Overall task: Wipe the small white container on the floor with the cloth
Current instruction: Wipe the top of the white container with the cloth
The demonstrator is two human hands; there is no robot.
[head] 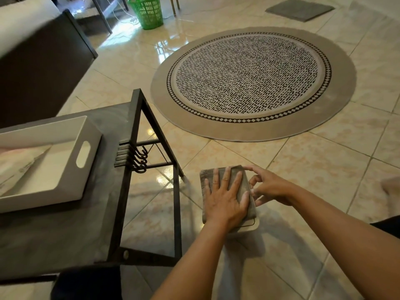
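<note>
A small white container (253, 225) sits on the tiled floor, mostly hidden under a folded grey-brown cloth (207, 176); only its near right corner shows. My left hand (224, 199) lies flat on top of the cloth, fingers spread, pressing it down on the container. My right hand (267, 187) is at the container's right side, fingers curled against its edge and the cloth's border.
A dark low table (104, 191) with metal legs and hooks stands to the left, carrying a white tray (84, 152). A round patterned rug (253, 83) lies ahead, with a green basket (148, 11) and a grey mat (299, 8) farther back. A dark sofa (39, 68) stands far left.
</note>
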